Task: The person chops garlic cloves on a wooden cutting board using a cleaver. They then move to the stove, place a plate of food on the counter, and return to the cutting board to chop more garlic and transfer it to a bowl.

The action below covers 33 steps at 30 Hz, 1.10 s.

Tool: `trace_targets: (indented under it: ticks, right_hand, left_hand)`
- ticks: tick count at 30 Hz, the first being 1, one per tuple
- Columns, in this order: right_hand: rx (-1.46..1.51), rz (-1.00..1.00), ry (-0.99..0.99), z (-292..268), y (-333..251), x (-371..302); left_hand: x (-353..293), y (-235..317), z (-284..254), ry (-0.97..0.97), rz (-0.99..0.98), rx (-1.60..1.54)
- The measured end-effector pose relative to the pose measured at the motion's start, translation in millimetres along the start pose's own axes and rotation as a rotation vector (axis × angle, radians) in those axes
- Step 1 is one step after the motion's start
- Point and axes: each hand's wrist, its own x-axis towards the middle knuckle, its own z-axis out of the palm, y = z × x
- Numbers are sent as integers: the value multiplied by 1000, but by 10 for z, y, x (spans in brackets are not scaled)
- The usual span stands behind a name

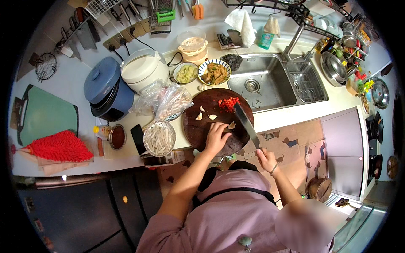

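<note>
Garlic clove (231, 125) sits by the left hand (216, 138) — right hand (266, 159) grips knife (247, 125).

Pale lettering (109, 91) runs across the front of a blue cooker (102, 80), left of the round board (193, 126). Beyond the board and to its right, a teal bottle (266, 39) bears a label (265, 42), its print too small to read.

- Garlic cloves (212, 117) and chopped peppers (228, 103) on the chopping board (195, 137)
- Bowl (145, 141) of strips (160, 139) left of it
- Sink (272, 84) to its right
- Dish (229, 73) behind it
</note>
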Motion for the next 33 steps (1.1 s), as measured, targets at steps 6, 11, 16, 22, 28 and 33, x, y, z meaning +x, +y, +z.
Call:
trace_targets:
  ticks: [6,11,16,22,28,33]
  right_hand:
    - [365,126,-130,-67,-378,-75]
    - [383,153,-123,-48,-297,-157]
    - [471,250,-124,23,-198,-161]
    - [465,264,-145,20,-152,-84]
    - [436,250,-188,26,-150,-3]
    - [417,274,-210,2,-152,10]
  left_hand:
    - [145,-158,219,-67,28,124]
    - [296,-86,88,-95,-31,107]
    - [249,-290,149,-70,40,121]
    - [289,-238,98,-129,127,196]
    - [387,-192,-17,-186,289,253]
    - [415,-151,-82,-187,205,170]
